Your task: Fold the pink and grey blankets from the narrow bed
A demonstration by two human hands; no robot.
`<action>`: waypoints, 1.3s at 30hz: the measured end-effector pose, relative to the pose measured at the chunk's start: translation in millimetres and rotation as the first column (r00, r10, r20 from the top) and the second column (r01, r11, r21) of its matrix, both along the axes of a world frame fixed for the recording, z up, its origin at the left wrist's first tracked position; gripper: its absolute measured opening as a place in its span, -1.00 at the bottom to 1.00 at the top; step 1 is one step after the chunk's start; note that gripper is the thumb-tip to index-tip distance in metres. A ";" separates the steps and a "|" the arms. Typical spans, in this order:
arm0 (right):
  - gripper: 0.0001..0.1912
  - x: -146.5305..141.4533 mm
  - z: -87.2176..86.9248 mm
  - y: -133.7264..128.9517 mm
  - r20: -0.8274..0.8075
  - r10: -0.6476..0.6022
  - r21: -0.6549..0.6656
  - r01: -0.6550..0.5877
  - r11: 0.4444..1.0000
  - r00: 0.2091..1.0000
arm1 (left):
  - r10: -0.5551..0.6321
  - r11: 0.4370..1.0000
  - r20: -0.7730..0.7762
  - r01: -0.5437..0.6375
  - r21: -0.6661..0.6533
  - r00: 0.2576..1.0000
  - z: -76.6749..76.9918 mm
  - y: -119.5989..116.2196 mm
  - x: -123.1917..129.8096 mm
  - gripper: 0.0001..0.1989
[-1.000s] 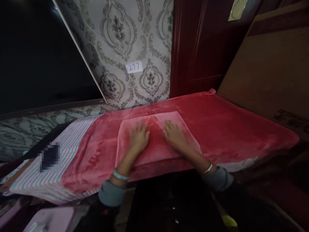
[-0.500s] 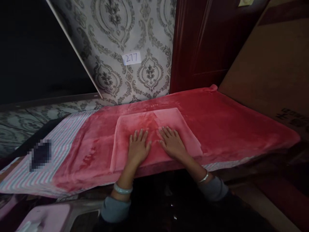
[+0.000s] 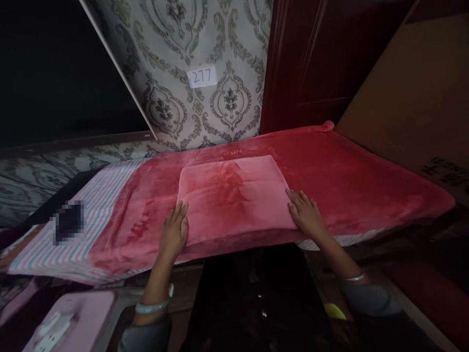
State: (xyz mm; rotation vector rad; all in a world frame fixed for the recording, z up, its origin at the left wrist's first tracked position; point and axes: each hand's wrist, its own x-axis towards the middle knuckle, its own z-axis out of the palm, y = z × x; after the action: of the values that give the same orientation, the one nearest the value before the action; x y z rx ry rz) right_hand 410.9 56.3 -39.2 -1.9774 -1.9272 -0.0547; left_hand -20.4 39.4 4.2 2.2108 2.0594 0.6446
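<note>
A folded pink plush cloth (image 3: 220, 195) lies flat, its near edge close to the front of a larger red plush blanket (image 3: 351, 181). My left hand (image 3: 173, 231) rests at the cloth's left edge, fingers stretched out and open. At the right edge, my right hand (image 3: 306, 213) lies open, its fingertips touching the border of the cloth. Neither hand grips anything. The cloth's surface looks mostly smooth, with a darker brushed patch in its middle.
A striped sheet (image 3: 110, 188) shows beneath the blanket at left, with a dark pixelated item (image 3: 69, 222) on it. A large black screen (image 3: 66, 78) stands back left, a cardboard box (image 3: 414, 93) at right. A white power strip (image 3: 54, 332) lies lower left.
My hands have moved apart from the middle of the folded cloth, the left one to its left edge and the right one to its right edge. The view has shifted slightly.
</note>
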 end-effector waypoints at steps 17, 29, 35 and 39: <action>-0.42 -148.8 25.5 -20.9 0.053 0.321 0.013 -0.322 0.947 0.945 | -0.175 0.981 -0.274 0.192 0.037 0.946 -4.1 -9.6 141.4 -0.45; -0.45 -81.8 7.1 -27.3 0.084 0.183 0.154 -0.194 0.969 0.980 | -0.067 0.981 -0.243 0.108 0.159 0.968 -15.3 -23.5 84.1 -0.39; -0.44 -24.5 -2.3 -34.6 -0.004 0.052 0.176 -0.050 0.983 0.999 | -0.036 0.972 -0.218 0.084 0.218 0.975 -24.0 -31.4 29.7 -0.42; -0.42 -9.8 -7.6 -37.0 -0.041 0.138 0.181 -0.129 0.975 0.990 | -0.126 0.956 -0.159 0.163 0.245 0.979 -34.5 -35.2 1.3 -0.42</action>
State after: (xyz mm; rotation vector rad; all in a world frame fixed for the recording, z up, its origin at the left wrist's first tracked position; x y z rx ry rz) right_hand 401.1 19.3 -46.8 -1.7144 -1.9442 -0.1319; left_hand -19.1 4.2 -30.3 2.5929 1.9462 0.8038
